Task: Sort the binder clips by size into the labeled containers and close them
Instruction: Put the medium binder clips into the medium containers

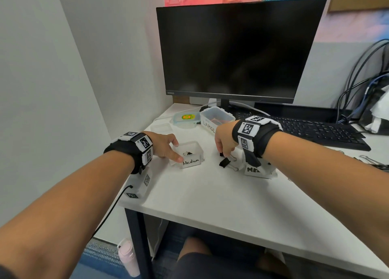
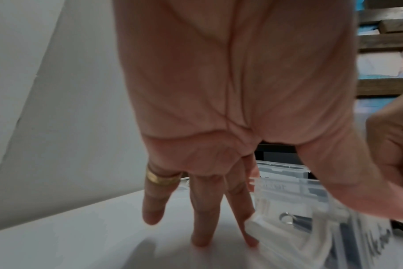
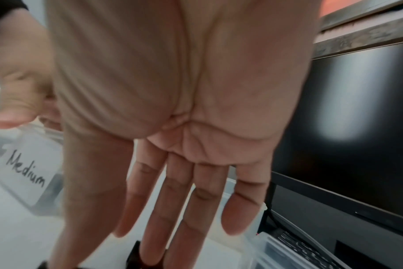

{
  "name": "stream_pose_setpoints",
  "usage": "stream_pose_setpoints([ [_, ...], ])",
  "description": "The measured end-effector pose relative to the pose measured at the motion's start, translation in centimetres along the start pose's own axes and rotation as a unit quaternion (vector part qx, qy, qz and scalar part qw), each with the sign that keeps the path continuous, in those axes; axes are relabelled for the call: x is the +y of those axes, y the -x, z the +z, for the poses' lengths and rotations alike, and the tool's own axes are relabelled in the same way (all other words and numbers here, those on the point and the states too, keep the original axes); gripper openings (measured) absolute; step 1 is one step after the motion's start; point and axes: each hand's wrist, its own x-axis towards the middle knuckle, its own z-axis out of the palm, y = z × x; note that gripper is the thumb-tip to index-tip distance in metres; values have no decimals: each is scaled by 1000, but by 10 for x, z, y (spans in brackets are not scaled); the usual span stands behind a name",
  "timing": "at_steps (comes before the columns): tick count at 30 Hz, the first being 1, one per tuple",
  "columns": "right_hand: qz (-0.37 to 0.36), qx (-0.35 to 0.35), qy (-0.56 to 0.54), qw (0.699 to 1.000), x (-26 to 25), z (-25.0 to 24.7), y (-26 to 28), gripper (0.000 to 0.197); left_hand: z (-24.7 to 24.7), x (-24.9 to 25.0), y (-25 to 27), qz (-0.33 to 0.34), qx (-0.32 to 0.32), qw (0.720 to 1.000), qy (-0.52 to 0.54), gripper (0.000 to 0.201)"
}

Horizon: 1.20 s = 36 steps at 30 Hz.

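Observation:
A small clear container labelled "Medium" [image 1: 190, 163] stands open on the white desk [image 1: 210, 198] with one black binder clip [image 1: 187, 153] inside. My left hand [image 1: 177, 150] holds its left end, thumb on the front wall and index finger on the back rim; the other fingers [image 2: 203, 227] point straight down at the desk. To the right, my right hand [image 1: 223, 151] reaches down with straight fingers [image 3: 173, 218], whose tips touch a black clip [image 3: 136, 254]. Another black clip [image 1: 224, 162] lies just in front. A second "ME…" container [image 1: 259, 170] sits under my right wrist.
An open "LARGE" container [image 1: 216, 118] stands behind, with a stickered lid [image 1: 186, 118] and a clear lid [image 1: 161, 128] to its left. A monitor [image 1: 237, 51] and keyboard [image 1: 311, 129] fill the back. More clips [image 1: 370, 161] lie at the right edge.

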Motion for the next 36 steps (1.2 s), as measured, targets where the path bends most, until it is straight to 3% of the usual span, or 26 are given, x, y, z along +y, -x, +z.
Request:
stream_pose_setpoints([
  [2,-6,-8,-2,1000,5,3,2,32,-2,2,-4,2,1,1000,-30,102],
  [6,-3,-4,3,1000,6,14,-3,37,-4,8,-10,-1,-14,998,-53,108],
  [11,-6,-2,3,1000,-1,24,-6,34,-5,10,-12,-10,0,998,-66,80],
  [16,7,8,24,1000,-11,26,-2,31,-2,9,-15,4,-10,999,-39,91],
  [20,27,5,7,1000,-14,18,0,35,-1,4,-18,10,-14,1000,-22,81],
  [24,42,69,-49,996,-10,0,6,31,0,2,-19,20,-16,1000,-4,74],
  [29,7,139,-133,981,-12,-15,7,23,1,4,-19,37,3,999,-2,74],
  [32,-25,134,-164,977,-22,-14,6,23,3,5,-18,35,12,999,-8,85],
  [36,-59,141,-158,976,-34,-10,5,28,2,8,-14,30,0,1000,1,84],
])
